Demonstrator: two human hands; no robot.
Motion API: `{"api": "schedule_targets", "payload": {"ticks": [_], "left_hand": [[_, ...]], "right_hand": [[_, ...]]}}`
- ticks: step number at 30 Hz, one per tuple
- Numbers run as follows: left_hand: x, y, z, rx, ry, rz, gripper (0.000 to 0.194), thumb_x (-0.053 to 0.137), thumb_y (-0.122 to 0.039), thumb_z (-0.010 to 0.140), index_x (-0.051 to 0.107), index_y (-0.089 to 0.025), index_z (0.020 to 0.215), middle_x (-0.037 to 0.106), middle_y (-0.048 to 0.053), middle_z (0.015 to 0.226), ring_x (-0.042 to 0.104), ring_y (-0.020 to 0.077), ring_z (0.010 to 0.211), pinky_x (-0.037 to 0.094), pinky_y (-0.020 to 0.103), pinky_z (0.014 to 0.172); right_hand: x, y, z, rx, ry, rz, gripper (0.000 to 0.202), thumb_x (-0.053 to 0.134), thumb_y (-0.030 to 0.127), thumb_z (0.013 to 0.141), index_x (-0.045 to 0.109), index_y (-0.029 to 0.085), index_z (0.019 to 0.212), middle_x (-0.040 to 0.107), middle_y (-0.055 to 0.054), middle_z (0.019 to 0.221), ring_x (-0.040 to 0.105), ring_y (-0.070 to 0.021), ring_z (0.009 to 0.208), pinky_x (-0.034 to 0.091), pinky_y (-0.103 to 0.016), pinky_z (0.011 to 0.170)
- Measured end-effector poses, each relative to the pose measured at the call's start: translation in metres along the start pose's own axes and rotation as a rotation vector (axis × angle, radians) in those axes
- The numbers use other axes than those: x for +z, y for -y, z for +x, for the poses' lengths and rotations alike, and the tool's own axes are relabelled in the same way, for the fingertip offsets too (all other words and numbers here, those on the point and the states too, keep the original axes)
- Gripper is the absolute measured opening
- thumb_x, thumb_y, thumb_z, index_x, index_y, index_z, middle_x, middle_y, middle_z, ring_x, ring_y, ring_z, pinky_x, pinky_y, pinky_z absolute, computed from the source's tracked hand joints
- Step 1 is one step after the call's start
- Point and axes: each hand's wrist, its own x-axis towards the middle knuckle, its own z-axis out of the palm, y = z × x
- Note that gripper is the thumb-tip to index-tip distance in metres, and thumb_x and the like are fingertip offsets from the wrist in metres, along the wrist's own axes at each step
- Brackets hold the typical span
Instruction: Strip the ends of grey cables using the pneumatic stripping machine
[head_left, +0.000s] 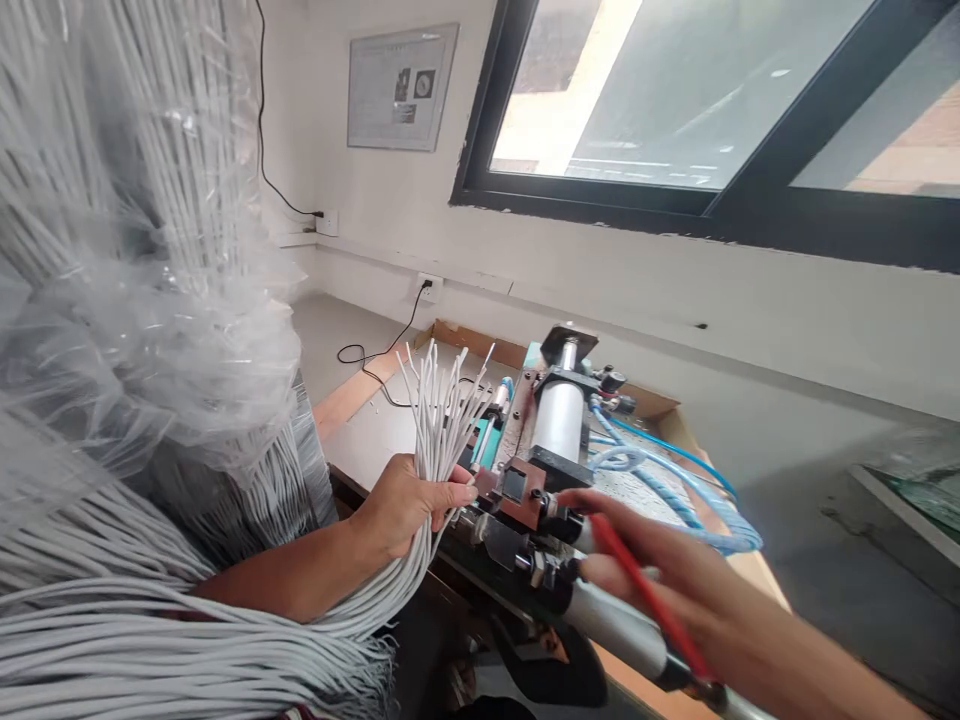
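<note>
My left hand (416, 500) is wrapped around a bundle of light grey cables (442, 425), whose loose ends fan out upward above the fist. The thumb and a fingertip pinch close to the front of a pneumatic press (521, 490). My right hand (652, 570) is at the right side of that press, fingers bent around its front end. Across this hand lies a slim red tool (649, 595), blurred, so its kind is unclear. A silver cylinder (561, 420) stands behind the press head, and a second cylinder (615, 625) slopes down beneath my right hand.
Long grey cables (225, 640) spread across the lower left. More cables hang in clear plastic wrap (150, 340). Blue air hoses (675, 480) loop right of the press. A black cord (367, 355) runs to a wall socket (430, 287). A window (600, 100) is above.
</note>
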Motion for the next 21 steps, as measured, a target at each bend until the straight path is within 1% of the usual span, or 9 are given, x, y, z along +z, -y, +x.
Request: {"api": "schedule_targets", "payload": {"ticks": [1, 2, 4, 10, 15, 17, 18, 20, 21], "left_hand": [[0.003, -0.002, 0.002, 0.004, 0.01, 0.003, 0.02, 0.073, -0.025, 0.05, 0.063, -0.011, 0.06, 0.048, -0.005, 0.041, 0.036, 0.0044, 0.032, 0.025, 0.021, 0.036], [0.006, -0.004, 0.003, 0.007, 0.023, 0.007, 0.021, 0.074, -0.025, 0.05, 0.063, -0.011, 0.061, 0.047, -0.005, 0.04, 0.036, 0.0045, 0.032, 0.025, 0.021, 0.036], [0.009, -0.007, 0.006, 0.002, 0.045, 0.014, 0.02, 0.074, -0.025, 0.051, 0.063, -0.011, 0.062, 0.046, -0.006, 0.038, 0.036, 0.0049, 0.033, 0.024, 0.021, 0.037], [0.015, -0.009, 0.015, -0.037, 0.05, 0.011, 0.021, 0.075, -0.023, 0.049, 0.064, -0.011, 0.063, 0.051, -0.003, 0.043, 0.038, 0.0056, 0.034, 0.025, 0.021, 0.037], [0.016, -0.004, 0.023, -0.039, 0.056, -0.007, 0.02, 0.073, -0.022, 0.051, 0.063, -0.011, 0.065, 0.049, -0.004, 0.04, 0.037, 0.0055, 0.033, 0.025, 0.021, 0.036], [0.014, -0.002, 0.024, -0.015, 0.074, -0.001, 0.02, 0.072, -0.023, 0.052, 0.063, -0.011, 0.064, 0.047, -0.005, 0.039, 0.036, 0.0052, 0.032, 0.026, 0.021, 0.036], [0.013, -0.001, 0.025, -0.009, 0.079, -0.001, 0.02, 0.072, -0.023, 0.053, 0.062, -0.01, 0.064, 0.049, -0.004, 0.04, 0.036, 0.005, 0.031, 0.027, 0.021, 0.036], [0.01, -0.001, 0.024, -0.017, 0.079, -0.011, 0.021, 0.071, -0.024, 0.054, 0.062, -0.01, 0.067, 0.054, -0.002, 0.045, 0.037, 0.0045, 0.032, 0.028, 0.021, 0.036], [0.008, 0.0, 0.024, -0.021, 0.082, -0.016, 0.022, 0.071, -0.024, 0.055, 0.062, -0.01, 0.069, 0.057, -0.001, 0.049, 0.038, 0.0044, 0.033, 0.028, 0.02, 0.036]], "right_hand": [[0.012, 0.008, 0.0, 0.0, 0.178, -0.054, 0.03, 0.081, 0.025, 0.042, 0.068, 0.021, 0.069, 0.061, -0.002, 0.061, 0.055, -0.0216, 0.059, 0.041, -0.03, 0.054], [0.021, 0.015, 0.0, -0.019, 0.28, -0.078, 0.027, 0.08, 0.027, 0.043, 0.067, 0.021, 0.066, 0.06, -0.002, 0.06, 0.053, -0.0205, 0.057, 0.04, -0.029, 0.052], [0.032, 0.02, 0.003, -0.039, 0.388, -0.061, 0.023, 0.079, 0.031, 0.046, 0.064, 0.021, 0.061, 0.058, 0.0, 0.057, 0.05, -0.0173, 0.054, 0.036, -0.026, 0.049], [0.032, 0.007, 0.018, -0.161, 0.281, 0.102, 0.03, 0.073, 0.047, 0.052, 0.06, 0.02, 0.054, 0.051, 0.004, 0.047, 0.041, -0.0111, 0.045, 0.029, -0.022, 0.042], [0.04, 0.001, 0.026, -0.15, 0.387, -0.078, 0.031, 0.069, 0.048, 0.057, 0.062, 0.018, 0.055, 0.05, 0.003, 0.049, 0.038, -0.011, 0.045, 0.026, -0.023, 0.043], [0.034, 0.0, 0.029, -0.156, 0.325, -0.139, 0.032, 0.066, 0.05, 0.06, 0.062, 0.019, 0.055, 0.051, 0.002, 0.049, 0.041, -0.0132, 0.047, 0.028, -0.025, 0.046], [0.026, -0.001, 0.031, -0.161, 0.235, -0.187, 0.031, 0.066, 0.05, 0.06, 0.062, 0.02, 0.056, 0.053, 0.001, 0.05, 0.043, -0.0147, 0.048, 0.03, -0.026, 0.048], [-0.002, -0.008, 0.033, -0.134, -0.048, -0.36, 0.026, 0.069, 0.047, 0.056, 0.066, 0.022, 0.062, 0.057, -0.001, 0.052, 0.047, -0.0174, 0.05, 0.032, -0.029, 0.052], [-0.022, -0.015, 0.035, -0.068, -0.209, -0.462, 0.025, 0.072, 0.044, 0.054, 0.068, 0.023, 0.067, 0.058, -0.002, 0.052, 0.046, -0.0177, 0.047, 0.031, -0.03, 0.052]]}}
